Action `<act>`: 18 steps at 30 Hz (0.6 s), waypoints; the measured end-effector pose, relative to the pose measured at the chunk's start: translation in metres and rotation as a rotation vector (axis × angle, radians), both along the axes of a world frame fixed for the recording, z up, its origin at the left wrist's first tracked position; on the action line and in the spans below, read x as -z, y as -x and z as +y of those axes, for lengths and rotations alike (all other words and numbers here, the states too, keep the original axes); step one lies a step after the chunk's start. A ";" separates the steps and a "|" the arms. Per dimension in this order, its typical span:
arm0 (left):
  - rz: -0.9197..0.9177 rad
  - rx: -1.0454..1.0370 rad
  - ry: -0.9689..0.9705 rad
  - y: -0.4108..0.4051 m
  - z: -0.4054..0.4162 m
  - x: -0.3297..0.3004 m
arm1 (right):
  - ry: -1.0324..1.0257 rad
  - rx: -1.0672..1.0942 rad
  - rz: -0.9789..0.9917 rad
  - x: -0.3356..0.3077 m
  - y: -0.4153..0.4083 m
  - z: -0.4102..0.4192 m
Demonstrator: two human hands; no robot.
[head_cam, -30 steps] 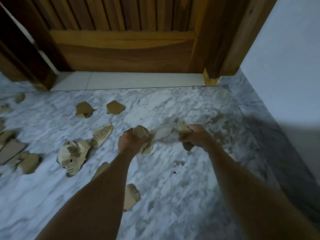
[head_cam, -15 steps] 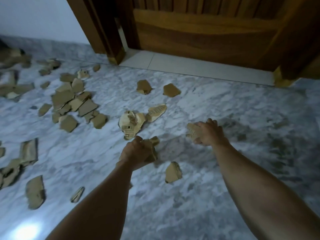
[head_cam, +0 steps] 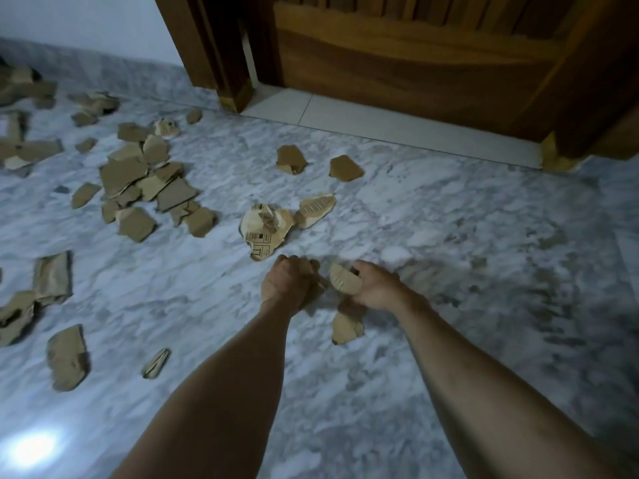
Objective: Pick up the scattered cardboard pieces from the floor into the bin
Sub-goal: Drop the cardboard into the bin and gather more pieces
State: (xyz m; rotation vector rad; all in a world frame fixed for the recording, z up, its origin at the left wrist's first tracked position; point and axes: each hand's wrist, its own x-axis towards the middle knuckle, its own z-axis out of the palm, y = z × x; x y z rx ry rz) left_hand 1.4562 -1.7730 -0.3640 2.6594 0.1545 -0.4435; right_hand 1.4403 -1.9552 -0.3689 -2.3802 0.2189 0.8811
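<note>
Cardboard pieces (head_cam: 138,188): I see them scattered across the marble floor (head_cam: 449,236); no bin in view.
Left hand (head_cam: 287,288): fist clenched around scraps.
Right hand (head_cam: 371,286): gripping a ribbed scrap (head_cam: 340,280).
Risk: I'd expect overfull fists to drop scraps while carrying.

A grey-and-white veined marble floor (head_cam: 449,236) fills most of the head view. At the top stands a brown wooden door (head_cam: 415,63) with vertical slats above a plain lower panel, set in a dark wooden frame (head_cam: 207,46). A pale tiled threshold strip (head_cam: 380,127) runs along the door's foot. To the upper left, a white wall (head_cam: 86,22) meets a marble skirting (head_cam: 103,76). A bright glare patch (head_cam: 29,447) lies on the floor at lower left.
</note>
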 end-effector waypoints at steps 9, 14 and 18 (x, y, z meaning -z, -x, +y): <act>0.159 -0.057 -0.015 0.005 0.041 -0.011 | 0.257 -0.260 -0.227 0.017 0.050 0.022; 0.170 0.152 -0.079 0.011 0.047 -0.004 | 0.259 -0.217 -0.247 0.012 0.057 0.023; 0.180 0.258 -0.060 0.015 0.035 0.007 | 0.131 -0.115 -0.175 0.008 0.057 0.026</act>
